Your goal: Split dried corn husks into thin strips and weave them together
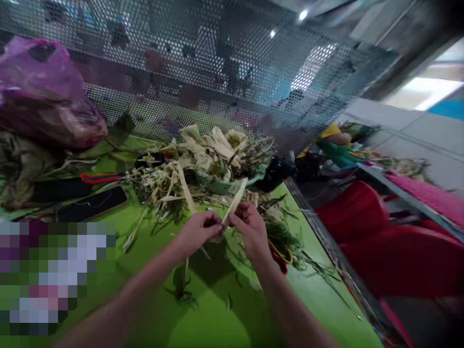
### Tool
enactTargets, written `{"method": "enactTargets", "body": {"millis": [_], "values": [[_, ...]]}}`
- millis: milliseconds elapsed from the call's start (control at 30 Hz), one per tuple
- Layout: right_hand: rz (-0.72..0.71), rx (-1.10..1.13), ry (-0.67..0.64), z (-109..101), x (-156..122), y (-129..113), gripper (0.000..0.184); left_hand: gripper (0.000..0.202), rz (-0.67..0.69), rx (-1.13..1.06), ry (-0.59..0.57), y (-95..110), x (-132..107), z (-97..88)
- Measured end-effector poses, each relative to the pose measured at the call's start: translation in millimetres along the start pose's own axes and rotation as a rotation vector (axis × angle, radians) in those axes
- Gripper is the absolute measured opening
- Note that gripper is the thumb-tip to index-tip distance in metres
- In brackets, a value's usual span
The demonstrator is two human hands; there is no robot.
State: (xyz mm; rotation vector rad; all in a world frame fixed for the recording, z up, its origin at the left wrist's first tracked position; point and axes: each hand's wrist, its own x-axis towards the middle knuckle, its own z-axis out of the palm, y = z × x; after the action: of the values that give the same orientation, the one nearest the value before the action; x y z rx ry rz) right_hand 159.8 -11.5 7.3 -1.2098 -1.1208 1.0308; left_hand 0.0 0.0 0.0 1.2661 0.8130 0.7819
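Observation:
My left hand and my right hand are close together above the green table, fingers closed. Between their fingertips they pinch a pale strip of dried corn husk, which slants up to the right. Another long husk strip rises just behind my left hand; whether that hand also holds it I cannot tell. Beyond both hands, a light-green basin is heaped with dried husks. Beside my right forearm lies a red-and-yellow looped handle, partly hidden, with thin green strands around it.
A perforated metal panel stands behind the table. Left are a purple plastic bag, a dark phone and a red-handled tool. Red chairs stand beyond the right edge. A person's yellow sleeve shows farther back.

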Motion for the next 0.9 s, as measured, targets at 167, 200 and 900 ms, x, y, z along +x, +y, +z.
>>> {"method": "enactTargets", "body": {"millis": [167,200,900], "values": [[-0.102,0.017,0.106,-10.0,3.6,-6.3,0.023,0.006,-0.006,0.218,-0.093,0.2,-3.5,0.0],[-0.111,0.017,0.122,-11.4,3.9,-7.2,0.023,0.007,0.011,0.272,-0.099,-0.5,-3.5,0.1],[-0.084,0.226,0.227,-25.3,10.6,-15.1,0.018,0.02,0.035,0.542,0.018,8.6,-6.6,-12.7]]}}
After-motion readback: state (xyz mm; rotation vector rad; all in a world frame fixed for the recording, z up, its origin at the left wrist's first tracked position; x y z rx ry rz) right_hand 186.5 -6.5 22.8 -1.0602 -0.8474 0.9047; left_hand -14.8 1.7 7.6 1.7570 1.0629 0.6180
